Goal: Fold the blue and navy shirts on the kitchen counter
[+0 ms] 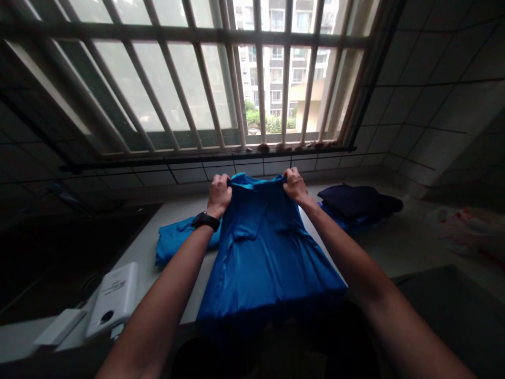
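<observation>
Left hand [219, 196] and right hand [295, 186] grip one blue shirt [262, 252].

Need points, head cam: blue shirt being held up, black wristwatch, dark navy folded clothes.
Blue shirt [260, 252], head view, point on the middle of the hanging cloth.
Black wristwatch [205, 221], head view, point on the watch at the left wrist.
Dark navy folded clothes [357, 202], head view, point on the top of the pile.

Two hands [258, 190], one raised blue shirt [260, 247] between them, one black wristwatch [205, 221], one folded blue garment [181, 239] left of the shirt, one white plastic box [112, 300] farther left, two stacked garments right of the shirt, one navy [357, 202], one blue [339, 222], one barred window [189, 79] beyond the shirt
</observation>
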A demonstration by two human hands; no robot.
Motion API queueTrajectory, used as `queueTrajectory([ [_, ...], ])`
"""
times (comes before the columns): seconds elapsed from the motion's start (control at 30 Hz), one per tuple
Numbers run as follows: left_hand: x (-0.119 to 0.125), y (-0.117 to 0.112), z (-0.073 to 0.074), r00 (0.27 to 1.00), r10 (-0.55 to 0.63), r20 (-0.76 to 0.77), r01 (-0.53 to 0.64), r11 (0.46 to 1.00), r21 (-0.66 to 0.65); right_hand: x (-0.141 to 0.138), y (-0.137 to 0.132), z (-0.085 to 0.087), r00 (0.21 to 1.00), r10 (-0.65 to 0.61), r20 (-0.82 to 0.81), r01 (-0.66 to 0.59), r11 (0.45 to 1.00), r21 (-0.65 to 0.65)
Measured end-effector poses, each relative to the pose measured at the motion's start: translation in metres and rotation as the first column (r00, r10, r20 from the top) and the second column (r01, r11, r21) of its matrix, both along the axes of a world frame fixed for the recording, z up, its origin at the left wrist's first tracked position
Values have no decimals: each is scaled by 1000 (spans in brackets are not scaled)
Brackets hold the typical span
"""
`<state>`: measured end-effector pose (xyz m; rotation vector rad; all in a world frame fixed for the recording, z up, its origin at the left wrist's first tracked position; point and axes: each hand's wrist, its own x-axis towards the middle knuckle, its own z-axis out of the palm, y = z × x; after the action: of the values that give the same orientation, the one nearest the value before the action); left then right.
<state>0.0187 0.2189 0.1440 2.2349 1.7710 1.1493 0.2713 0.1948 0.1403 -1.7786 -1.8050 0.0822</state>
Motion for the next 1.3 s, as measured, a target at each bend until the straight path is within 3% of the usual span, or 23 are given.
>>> queueTrajectory([
  [0.07, -10, -16, 18, 997, 1, 81, -11, 992, 127, 2, -21, 16, 993, 29, -118, 2, 967, 253],
  [0.1, -18, -31, 20, 992, -23, 121, 0, 982, 188, 4, -39, 17, 987, 49, -153, 2, 947, 321],
  [0.17, -37, -77, 9, 963, -168, 210, 97, 945, 313, 10, -91, 4, 936, 182, -300, -21, 882, 471],
  [0.23, -57, -132, -24, 941, -258, 221, 191, 940, 284, 16, -152, -30, 916, 259, -306, -93, 880, 466],
  [0.3, -71, -183, -71, 939, -274, 207, 252, 960, 126, 18, -209, -73, 932, 282, -229, -200, 925, 324],
  [0.37, -79, -219, -116, 954, -256, 154, 263, 964, -32, 16, -251, -115, 948, 248, -198, -217, 962, 167],
  [0.43, -78, -237, -148, 973, -209, 102, 220, 968, -118, 11, -273, -146, 955, 218, -200, -209, 976, 64],
  [0.5, -73, -236, -163, 980, -188, 66, 196, 967, -163, 7, -275, -164, 956, 203, -209, -201, 979, 32],
  [0.57, -63, -222, -163, 977, -210, 43, 214, 957, -197, 7, -260, -169, 959, 195, -204, -195, 981, 22],
  [0.63, -50, -199, -154, 967, -253, 23, 251, 940, -230, 11, -232, -163, 968, 179, -178, -184, 983, -12],
  [0.8, -14, -143, -109, 969, -247, 8, 240, 932, -273, 29, -154, -120, 993, 97, -71, -106, 984, -140],
  [0.87, -10, -137, -90, 975, -223, 17, 219, 938, -270, 32, -144, -102, 997, 51, -59, -58, 992, -116],
  [0.97, -23, -161, -74, 981, -179, 70, 186, 976, -110, 37, -167, -92, 994, 49, -102, -44, 998, 54],
  [1.07, -45, -209, -83, 977, -165, 138, 160, 986, 49, 44, -222, -110, 984, 116, -135, -87, 975, 204],
  [1.17, -62, -244, -111, 975, -194, 110, 204, 975, -91, 49, -271, -147, 984, 149, -98, -134, 980, 148],
  [1.3, -67, -245, -141, 980, -191, 52, 197, 958, -210, 51, -286, -181, 987, 140, -77, -135, 989, 63],
])
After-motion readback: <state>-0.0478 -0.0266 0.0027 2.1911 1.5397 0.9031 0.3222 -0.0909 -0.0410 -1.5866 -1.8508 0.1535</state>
